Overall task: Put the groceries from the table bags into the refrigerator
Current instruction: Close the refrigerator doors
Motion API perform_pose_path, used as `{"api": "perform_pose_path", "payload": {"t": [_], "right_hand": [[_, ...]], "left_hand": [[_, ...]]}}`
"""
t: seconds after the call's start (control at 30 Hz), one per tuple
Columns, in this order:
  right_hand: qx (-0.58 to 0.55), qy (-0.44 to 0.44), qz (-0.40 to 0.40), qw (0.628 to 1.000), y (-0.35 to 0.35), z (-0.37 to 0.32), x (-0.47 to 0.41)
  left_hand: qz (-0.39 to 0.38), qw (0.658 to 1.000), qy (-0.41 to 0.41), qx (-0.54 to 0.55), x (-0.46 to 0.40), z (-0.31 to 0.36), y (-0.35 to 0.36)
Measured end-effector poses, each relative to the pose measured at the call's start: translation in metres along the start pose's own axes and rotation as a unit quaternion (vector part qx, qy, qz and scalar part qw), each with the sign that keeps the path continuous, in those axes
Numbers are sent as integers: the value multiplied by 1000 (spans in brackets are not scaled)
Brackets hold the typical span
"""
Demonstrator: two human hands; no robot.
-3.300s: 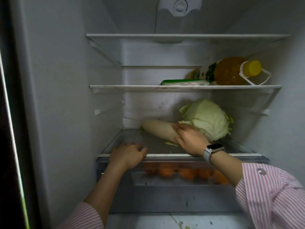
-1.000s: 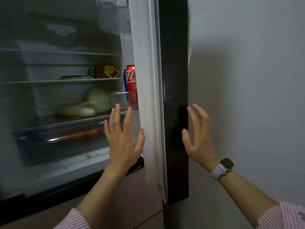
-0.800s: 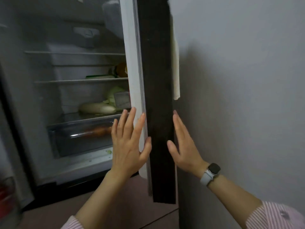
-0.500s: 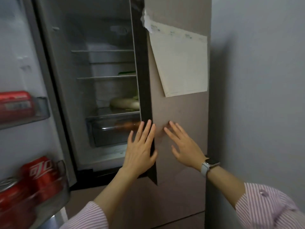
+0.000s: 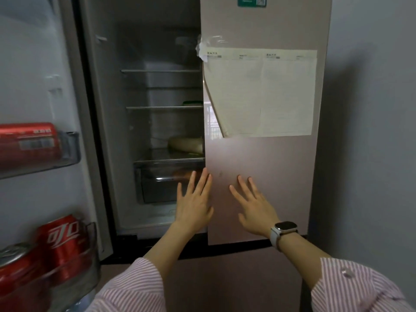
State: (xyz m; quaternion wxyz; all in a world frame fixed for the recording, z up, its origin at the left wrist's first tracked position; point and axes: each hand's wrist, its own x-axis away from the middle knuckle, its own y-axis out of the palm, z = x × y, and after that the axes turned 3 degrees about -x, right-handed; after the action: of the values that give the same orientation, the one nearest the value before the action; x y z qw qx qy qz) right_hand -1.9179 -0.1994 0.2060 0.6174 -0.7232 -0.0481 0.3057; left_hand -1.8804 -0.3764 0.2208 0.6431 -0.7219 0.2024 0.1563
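Both hands work on the refrigerator's right door [image 5: 258,154]: the right hand [image 5: 254,208] lies flat on its pink front, the left hand [image 5: 193,203] at its free edge, fingers straight and spread, holding nothing. A white radish [image 5: 185,144] already lies on a shelf inside. The left door [image 5: 40,91], stocked with red cans [image 5: 60,246], stands open, so closing up remains.

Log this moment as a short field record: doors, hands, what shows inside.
right door: swung most of the way across the opening
left door: open, red cans in its racks
left hand: flat, fingers straight, at the right door's edge
right hand: flat on the door front
inside: white radish on a shelf above the drawer
paper sheet: taped to the right door
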Motion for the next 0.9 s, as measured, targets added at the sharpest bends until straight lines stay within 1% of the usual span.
{"api": "perform_pose_path", "payload": {"t": [0.03,0.1,0.2,0.27,0.33,0.37,0.43,0.53,0.6,0.7,0.8,0.9], "right_hand": [[-32,1,2,999,-3,-3,2],[-135,4,28,990,-3,-13,11],[-234,-64,63,968,13,-39,35],[-320,-108,68,939,29,-67,49],[-382,-139,78,910,40,-105,53],[-395,-161,82,900,42,-127,52],[-395,-231,102,883,39,-176,47],[-348,-344,151,859,33,-253,44],[-303,-385,159,857,34,-295,48],[-260,-387,166,869,45,-320,55],[-293,-381,155,863,49,-314,56],[-314,-370,128,865,40,-306,57]], "left_hand": [[4,1000,-4,-1,4,0,-8],[31,999,-28,16,22,-7,-20],[143,985,-81,57,75,-33,-33],[196,974,-102,48,119,-57,-39],[209,970,-118,43,160,-81,-49],[220,967,-123,42,179,-91,-54],[245,959,-137,33,218,-110,-64],[274,947,-170,3,269,-135,-76],[273,939,-209,-17,296,-152,-81],[241,931,-275,-23,325,-170,-85],[219,921,-322,11,334,-179,-85],[219,916,-334,33,329,-186,-84]]}}
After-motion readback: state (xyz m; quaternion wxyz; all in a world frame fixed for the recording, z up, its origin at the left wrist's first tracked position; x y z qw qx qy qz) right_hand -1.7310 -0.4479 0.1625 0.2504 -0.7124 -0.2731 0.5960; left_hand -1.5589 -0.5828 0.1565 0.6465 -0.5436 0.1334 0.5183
